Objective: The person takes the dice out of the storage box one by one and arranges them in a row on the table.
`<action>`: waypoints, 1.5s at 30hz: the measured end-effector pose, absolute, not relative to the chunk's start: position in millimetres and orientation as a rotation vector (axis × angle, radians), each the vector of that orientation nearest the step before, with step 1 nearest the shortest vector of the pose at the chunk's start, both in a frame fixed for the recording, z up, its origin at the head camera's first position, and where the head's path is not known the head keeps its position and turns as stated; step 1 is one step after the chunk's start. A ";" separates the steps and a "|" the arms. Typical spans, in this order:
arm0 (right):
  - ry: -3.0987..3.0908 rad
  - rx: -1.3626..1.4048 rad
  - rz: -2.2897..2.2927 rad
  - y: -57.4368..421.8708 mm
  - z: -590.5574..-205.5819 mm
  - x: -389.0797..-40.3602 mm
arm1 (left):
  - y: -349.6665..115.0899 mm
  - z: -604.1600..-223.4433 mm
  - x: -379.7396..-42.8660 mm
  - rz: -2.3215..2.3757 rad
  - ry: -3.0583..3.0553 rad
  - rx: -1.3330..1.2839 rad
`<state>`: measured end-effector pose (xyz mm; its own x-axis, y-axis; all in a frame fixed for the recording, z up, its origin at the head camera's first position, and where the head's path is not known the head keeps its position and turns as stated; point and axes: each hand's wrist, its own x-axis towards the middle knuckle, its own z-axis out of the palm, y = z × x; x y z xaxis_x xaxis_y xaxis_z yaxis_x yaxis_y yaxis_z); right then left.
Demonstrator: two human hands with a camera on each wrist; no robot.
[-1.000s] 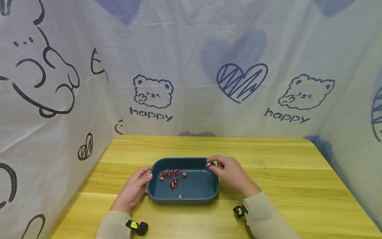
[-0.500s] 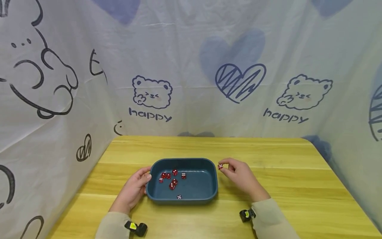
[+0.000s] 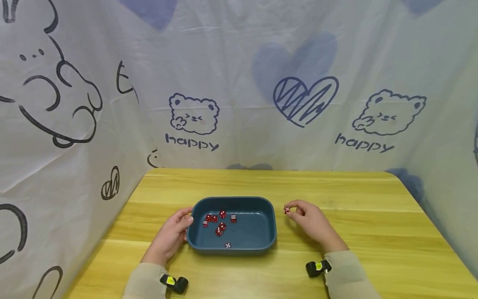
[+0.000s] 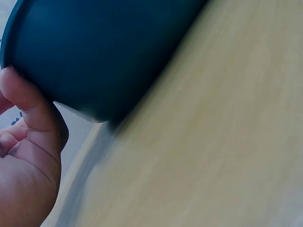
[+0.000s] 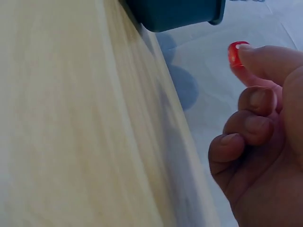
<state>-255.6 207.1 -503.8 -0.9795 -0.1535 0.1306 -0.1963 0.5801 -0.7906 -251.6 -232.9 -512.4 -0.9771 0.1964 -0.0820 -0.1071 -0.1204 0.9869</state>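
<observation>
A dark teal tray (image 3: 255, 232) with rounded corners sits on the table in front of me. Several red dice (image 3: 219, 231) with white pips lie in it, mostly in its left half, with one near the front wall. My left hand (image 3: 170, 234) grips the tray's left end, thumb at the rim, as the left wrist view also shows. To the right of the tray, my right hand (image 3: 313, 222) pinches a single red die (image 3: 286, 210) between thumb and forefinger. In the right wrist view that die (image 5: 234, 54) shows at the fingertips while the other fingers curl in below.
The yellow wood-grain table (image 3: 373, 224) extends beyond the tray on both sides. A pale cloth (image 3: 242, 137) with hearts and bear drawings hangs behind it and along the sides. Each wrist wears a small black camera (image 3: 315, 268).
My right hand has lifted the pinched die from above the tray's back right corner and carried it rightward, past the rim. My left hand keeps its grip on the tray.
</observation>
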 end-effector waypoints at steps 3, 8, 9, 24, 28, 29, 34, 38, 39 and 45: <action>-2.783 0.290 1.411 211.4 -507.3 -256.4 | -232.6 -513.1 -251.8 2.211 1.931 0.094; -2.840 0.255 1.427 216.3 -509.8 -255.9 | -232.1 -513.2 -251.7 2.217 1.924 0.071; -2.848 0.248 1.427 217.2 -509.7 -255.9 | -232.0 -513.2 -251.8 2.215 1.925 0.067; -2.965 0.305 1.258 222.5 -507.7 -254.6 | -229.2 -511.6 -251.5 2.215 1.949 0.061; -2.973 0.305 1.231 220.8 -506.4 -253.5 | -230.0 -512.2 -251.9 2.219 1.941 0.047; -2.976 0.307 1.220 220.4 -506.4 -253.4 | -230.3 -512.3 -251.8 2.218 1.942 0.047; -2.979 0.305 1.180 218.9 -506.2 -254.0 | -231.1 -511.6 -251.5 2.211 1.935 0.065; -2.976 0.292 1.181 218.2 -504.8 -252.9 | -230.9 -510.4 -251.5 2.208 1.931 0.061; -2.978 0.289 1.179 218.3 -504.9 -252.7 | -230.8 -510.0 -251.4 2.210 1.931 0.055; -2.981 0.295 1.182 219.7 -505.9 -252.1 | -229.2 -508.5 -250.2 2.203 1.944 0.045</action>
